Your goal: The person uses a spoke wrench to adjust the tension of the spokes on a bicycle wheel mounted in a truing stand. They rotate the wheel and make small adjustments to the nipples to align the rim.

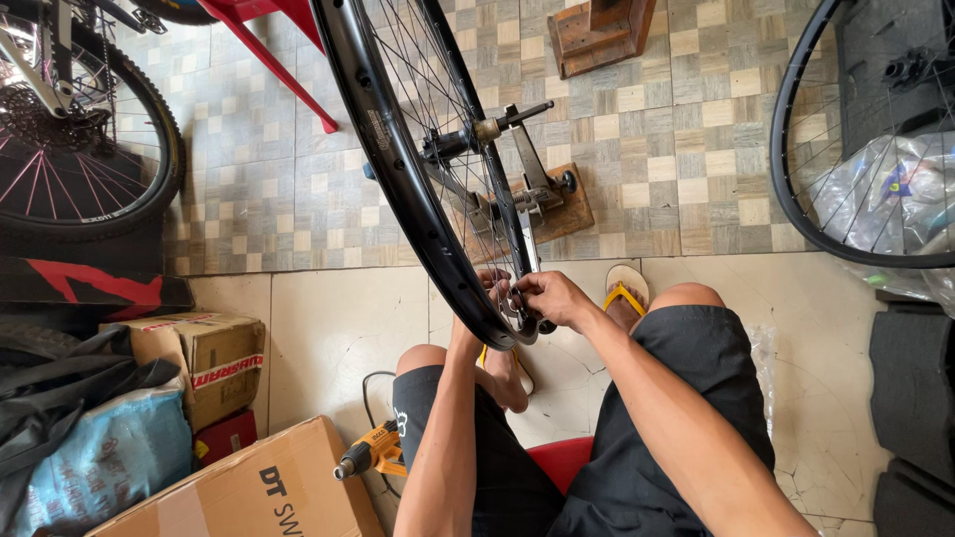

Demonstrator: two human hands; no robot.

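Note:
A black bicycle wheel rim [393,159] with thin spokes stands upright in a metal truing stand [532,179] on a wooden base. Its hub and axle [487,129] sit at the top of the stand arm. My left hand [489,288] reaches behind the lower rim, its fingers among the spokes. My right hand [547,295] pinches a small metal tool against a spoke nipple at the rim's inner edge. Both hands meet at the rim's lowest part, above my knees.
A yellow power drill [370,452] lies by my left leg next to a large cardboard box [254,492]. More boxes and bags [109,447] are stacked at left. A bicycle rear wheel [90,149] stands top left, another rim [796,179] at right, a red stool leg [284,65] behind.

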